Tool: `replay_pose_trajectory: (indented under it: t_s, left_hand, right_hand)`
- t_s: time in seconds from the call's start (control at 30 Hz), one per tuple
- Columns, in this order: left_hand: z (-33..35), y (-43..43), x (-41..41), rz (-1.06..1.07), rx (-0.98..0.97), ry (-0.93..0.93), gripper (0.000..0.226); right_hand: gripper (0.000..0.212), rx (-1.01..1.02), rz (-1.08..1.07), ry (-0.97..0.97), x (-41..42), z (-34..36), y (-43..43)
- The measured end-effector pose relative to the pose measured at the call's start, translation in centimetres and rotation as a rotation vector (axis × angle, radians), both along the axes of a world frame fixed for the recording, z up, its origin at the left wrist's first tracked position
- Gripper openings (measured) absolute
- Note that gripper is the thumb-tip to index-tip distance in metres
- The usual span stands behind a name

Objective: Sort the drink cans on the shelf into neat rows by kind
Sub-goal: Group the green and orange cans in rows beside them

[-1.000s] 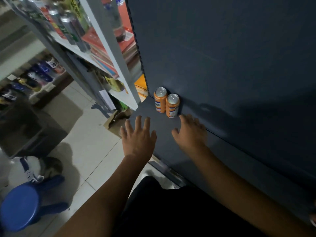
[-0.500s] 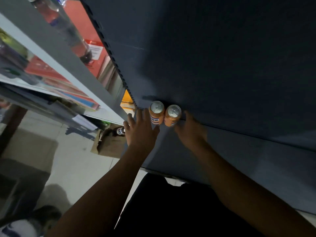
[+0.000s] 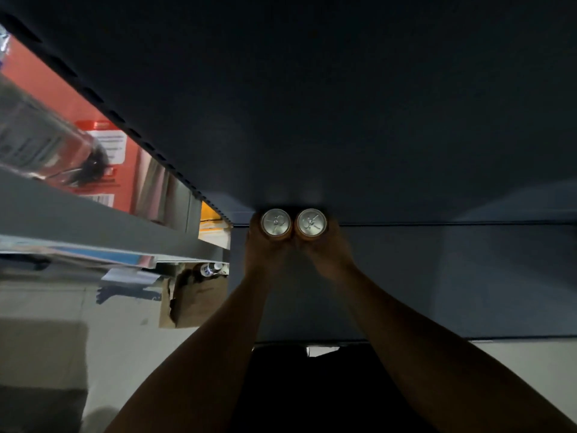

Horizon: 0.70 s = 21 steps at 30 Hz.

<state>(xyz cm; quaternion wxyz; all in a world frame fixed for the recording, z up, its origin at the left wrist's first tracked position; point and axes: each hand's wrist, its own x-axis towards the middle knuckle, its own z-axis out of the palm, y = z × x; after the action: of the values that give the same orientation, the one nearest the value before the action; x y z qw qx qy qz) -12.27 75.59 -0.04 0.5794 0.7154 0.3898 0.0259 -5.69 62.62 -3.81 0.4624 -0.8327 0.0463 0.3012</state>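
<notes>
Two orange drink cans stand side by side at the back of a dark blue shelf [image 3: 437,276], against its back panel. I look straight down on their silver tops. My left hand [image 3: 260,250] wraps round the left can [image 3: 276,222]. The right can [image 3: 311,222] is held by my right hand [image 3: 324,253]. Both hands reach in from the front, and the cans' orange sides show only as thin rims. The fingers behind the cans are hidden in shadow.
To the left stands a grey shelf unit [image 3: 93,220] with a blurred bottle [image 3: 46,145] and red packaging [image 3: 106,142]. A brown cardboard box [image 3: 193,301] lies on the pale floor below. The shelf's dark back panel [image 3: 343,104] fills the upper view.
Both hands went forward from the shelf's front to the two cans and closed round them. My head moved closer and now looks down on the can tops.
</notes>
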Motion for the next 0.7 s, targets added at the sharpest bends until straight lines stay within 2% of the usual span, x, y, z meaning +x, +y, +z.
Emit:
replay_pose_trajectory:
  t_s: [0.03, 0.1, 0.2, 0.33, 0.47, 0.6, 0.67, 0.7]
  left_hand:
    - [-0.5, 0.0, 0.0, -0.015, -0.035, -0.077, 0.063]
    - [-1.1, 0.2, -0.4, -0.005, -0.067, -0.117, 0.067]
    - [-1.4, 0.5, -1.5, 0.02, -0.089, -0.105, 0.064]
    - [0.7, 0.8, -3.5, -0.01, -0.134, -0.08, 0.038]
    - [3.1, 0.9, -5.3, 0.063, -0.237, -0.114, 0.042]
    - [5.8, 0.4, -6.1, 0.113, -0.367, -0.129, 0.02]
    - [6.6, -0.3, -6.3, 0.205, -0.493, -0.099, 0.028]
    - [6.9, -0.7, -6.4, 0.243, -0.593, -0.079, 0.043]
  right_hand:
    - [0.089, 0.022, -0.013, 0.002, 0.0, -0.8, -0.3]
    - [0.089, 0.027, -0.032, 0.002, 0.1, -2.0, -1.0]
    - [0.075, 0.073, -0.067, 0.027, -0.4, -0.3, -1.9]
    - [0.053, 0.164, -0.113, 0.084, -1.7, 3.0, -3.9]
    - [0.046, 0.206, -0.259, 0.099, -2.8, 6.5, -6.1]
    - [0.061, 0.316, -0.397, 0.195, -4.3, 9.5, -7.4]
    - [0.067, 0.369, -0.488, 0.315, -5.0, 10.2, -8.1]
    - [0.069, 0.382, -0.522, 0.392, -5.3, 10.6, -8.4]
